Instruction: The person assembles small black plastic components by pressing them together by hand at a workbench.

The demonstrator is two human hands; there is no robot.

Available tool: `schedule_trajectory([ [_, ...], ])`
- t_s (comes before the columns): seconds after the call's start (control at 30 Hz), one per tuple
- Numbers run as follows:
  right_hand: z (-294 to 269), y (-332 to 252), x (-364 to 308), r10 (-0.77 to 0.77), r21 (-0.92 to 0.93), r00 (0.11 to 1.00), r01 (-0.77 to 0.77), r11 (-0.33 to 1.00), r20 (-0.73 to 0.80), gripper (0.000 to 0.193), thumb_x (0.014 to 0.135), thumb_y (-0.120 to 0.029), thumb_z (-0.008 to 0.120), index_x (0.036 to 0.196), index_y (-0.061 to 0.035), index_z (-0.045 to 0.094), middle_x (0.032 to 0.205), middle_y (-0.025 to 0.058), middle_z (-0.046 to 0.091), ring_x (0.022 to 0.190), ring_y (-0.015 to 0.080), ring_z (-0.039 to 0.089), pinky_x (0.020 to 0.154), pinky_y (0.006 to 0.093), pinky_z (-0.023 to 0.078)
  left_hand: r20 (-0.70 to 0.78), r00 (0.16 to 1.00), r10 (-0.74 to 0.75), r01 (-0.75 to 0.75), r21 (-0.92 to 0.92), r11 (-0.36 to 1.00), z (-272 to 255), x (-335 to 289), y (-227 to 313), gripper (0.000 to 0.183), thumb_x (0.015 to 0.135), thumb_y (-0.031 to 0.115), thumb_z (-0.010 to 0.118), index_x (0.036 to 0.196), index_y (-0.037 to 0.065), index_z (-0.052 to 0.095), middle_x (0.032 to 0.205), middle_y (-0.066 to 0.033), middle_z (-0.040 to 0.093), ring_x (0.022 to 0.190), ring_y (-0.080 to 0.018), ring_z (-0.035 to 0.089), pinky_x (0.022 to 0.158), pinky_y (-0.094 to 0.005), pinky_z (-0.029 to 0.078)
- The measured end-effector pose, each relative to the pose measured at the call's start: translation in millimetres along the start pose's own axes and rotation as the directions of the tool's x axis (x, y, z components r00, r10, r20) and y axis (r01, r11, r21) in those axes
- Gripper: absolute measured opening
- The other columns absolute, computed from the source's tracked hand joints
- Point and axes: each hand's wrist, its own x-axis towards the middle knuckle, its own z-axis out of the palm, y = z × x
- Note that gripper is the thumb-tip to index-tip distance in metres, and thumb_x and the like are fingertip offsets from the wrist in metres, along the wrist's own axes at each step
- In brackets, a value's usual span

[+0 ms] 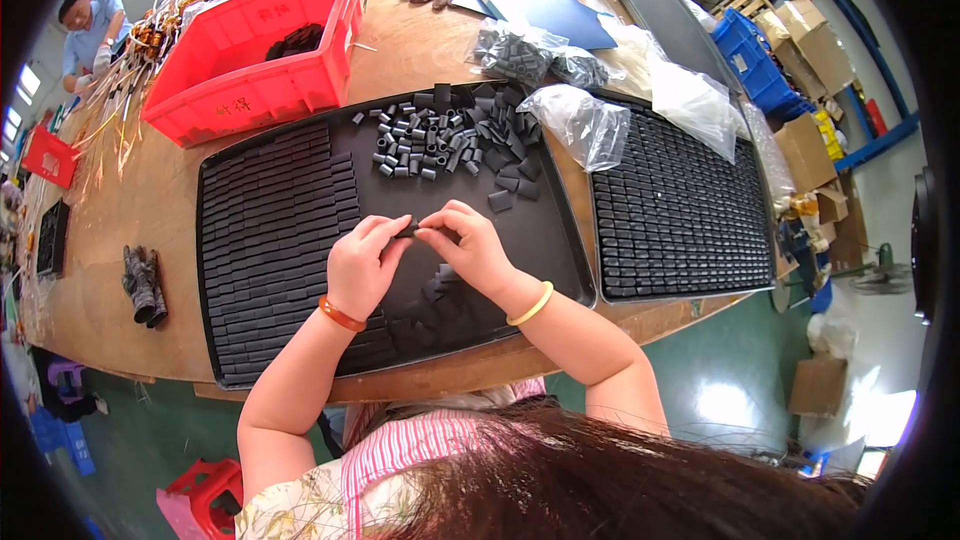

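My left hand (362,262) and my right hand (468,248) meet over a large black tray (545,230), fingertips pinched on a small black piece (408,228). Its exact shape is mostly covered by my fingers. Tight rows of flat black pieces (275,230) fill the tray's left part. Beyond my hands lies a loose heap of short black cylinders (425,140), with flat black rectangular pieces (505,135) to its right. More loose dark pieces (438,290) lie close under my right wrist.
A red plastic bin (255,60) stands behind the tray. At right, a second tray (680,210) holds rows of black pieces, with clear plastic bags (580,125) over its far edge. Dark gloves (145,285) lie at left. Another person (92,35) sits far left near bundled wires (150,40).
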Motion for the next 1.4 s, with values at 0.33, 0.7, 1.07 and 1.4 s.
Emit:
schedule_trajectory([
  [0.33, -3, -6, 1, -0.068, -0.037, 0.995, 0.066, 0.997, -0.069, 0.008, 0.091, -0.009, 0.069, 0.094, -0.0024, 0.065, 0.084, 0.0070, 0.061, 0.067, 0.0165, 0.058, 0.062, 0.0282, 0.048, -0.022, 0.999, -0.031, 0.038, 0.399, 0.916, -29, 87, -124, 0.012, 0.085, 0.017, 0.072, 0.095, 0.012, 0.072, 0.098, -0.0054, 0.067, 0.084, -0.0292, 0.068, 0.072, -0.0388, 0.055],
  [0.7, -6, -4, -2, -0.095, -0.065, 0.995, 0.092, 0.994, -0.038, 0.010, 0.091, -0.013, 0.069, 0.092, -0.0034, 0.065, 0.085, 0.0097, 0.063, 0.068, 0.0232, 0.061, 0.063, 0.0326, 0.050, 0.141, 0.988, 0.064, -0.140, 0.635, 0.760, -17, 78, -140, 0.015, 0.093, 0.015, 0.058, 0.098, 0.016, 0.073, 0.103, -0.0006, 0.065, 0.074, -0.0276, 0.067, 0.064, -0.0398, 0.054],
  [1.07, -3, 1, 1, 0.012, 0.029, 0.997, -0.010, 1.000, -0.070, 0.011, 0.092, -0.010, 0.069, 0.096, -0.0009, 0.066, 0.083, 0.0052, 0.059, 0.066, 0.0115, 0.054, 0.061, 0.0252, 0.046, -0.029, 0.999, -0.031, 0.038, 0.254, 0.966, -34, 66, -97, 0.026, 0.093, 0.017, 0.065, 0.118, 0.010, 0.068, 0.100, -0.0048, 0.061, 0.070, -0.0173, 0.060, 0.062, -0.0307, 0.050],
  [1.4, 7, 2, -8, -0.272, -0.061, 0.951, 0.284, 0.957, 0.147, 0.025, 0.081, -0.013, 0.077, 0.102, -0.0042, 0.066, 0.087, 0.0097, 0.062, 0.070, 0.0257, 0.066, 0.065, 0.0353, 0.055, 0.388, 0.873, -0.294, 0.470, -0.511, 0.720, 26, 0, -2, 0.056, 0.101, 0.034, 0.058, 0.144, 0.001, 0.042, 0.122, -0.0088, 0.053, 0.098, -0.0111, 0.055, 0.085, -0.0258, 0.049],
])
